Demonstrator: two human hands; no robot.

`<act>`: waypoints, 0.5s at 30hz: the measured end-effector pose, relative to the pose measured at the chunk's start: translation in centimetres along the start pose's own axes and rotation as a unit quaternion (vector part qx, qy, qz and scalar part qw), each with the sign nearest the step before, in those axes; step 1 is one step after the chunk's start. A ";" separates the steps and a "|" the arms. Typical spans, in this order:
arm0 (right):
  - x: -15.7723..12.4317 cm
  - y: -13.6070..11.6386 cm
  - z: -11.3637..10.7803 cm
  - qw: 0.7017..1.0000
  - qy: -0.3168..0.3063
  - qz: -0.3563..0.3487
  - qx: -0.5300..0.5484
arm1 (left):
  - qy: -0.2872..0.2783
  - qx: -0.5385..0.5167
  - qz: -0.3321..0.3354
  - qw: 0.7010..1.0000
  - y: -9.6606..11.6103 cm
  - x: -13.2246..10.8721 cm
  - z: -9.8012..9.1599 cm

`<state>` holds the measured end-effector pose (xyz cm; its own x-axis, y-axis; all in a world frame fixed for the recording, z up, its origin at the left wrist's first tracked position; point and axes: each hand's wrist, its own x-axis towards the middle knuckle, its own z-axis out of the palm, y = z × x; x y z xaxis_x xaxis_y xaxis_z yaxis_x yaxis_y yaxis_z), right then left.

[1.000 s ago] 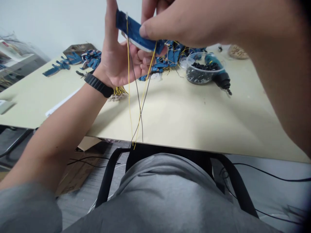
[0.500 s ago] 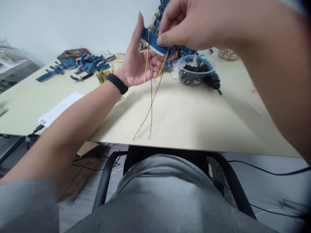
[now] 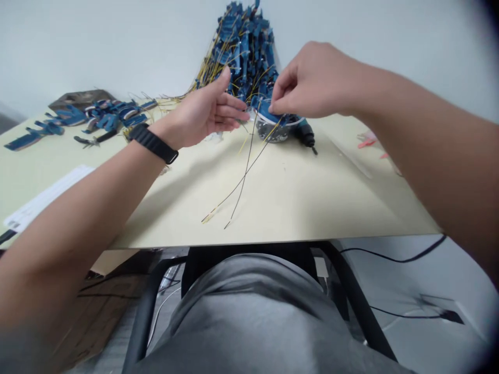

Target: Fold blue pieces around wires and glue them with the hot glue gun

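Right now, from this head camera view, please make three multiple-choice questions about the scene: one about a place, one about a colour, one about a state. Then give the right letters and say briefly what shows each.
1. Which arm wears the black wristband?
A) right B) left C) neither; it lies on the table

2. What colours are the thin wires trailing from the blue strip?
A) red and white B) green only C) black and yellow

3. How is the left hand?
A) open, fingers apart B) a fist around pliers C) pinching the strip

1 B: the band sits just behind that hand.
2 C: both colours run across the tabletop.
3 A: only the right hand pinches the strip.
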<state>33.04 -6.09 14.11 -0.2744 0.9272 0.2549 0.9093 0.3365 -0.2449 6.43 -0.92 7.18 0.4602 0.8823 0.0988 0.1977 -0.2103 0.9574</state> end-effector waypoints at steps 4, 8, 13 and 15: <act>-1.9 2.6 0.0 0.996 -0.034 0.069 -0.044 | 0.110 0.164 0.092 0.976 0.1 -0.2 4.3; -4.0 4.7 0.0 0.987 -0.072 0.126 -0.063 | 0.068 0.277 0.160 0.945 -0.7 0.7 9.7; -6.3 8.1 0.6 0.982 -0.073 0.169 -0.046 | 0.020 0.344 0.167 0.924 -0.3 3.0 15.8; -7.1 9.4 0.8 0.982 -0.062 0.179 -0.025 | 0.012 0.358 0.160 0.920 0.4 3.6 17.6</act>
<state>43.28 -9.33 9.25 0.0326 0.9985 0.0441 0.9675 -0.0205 -0.2519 23.40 -5.21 3.11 0.5764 0.7342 0.3587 0.5793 -0.6767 0.4543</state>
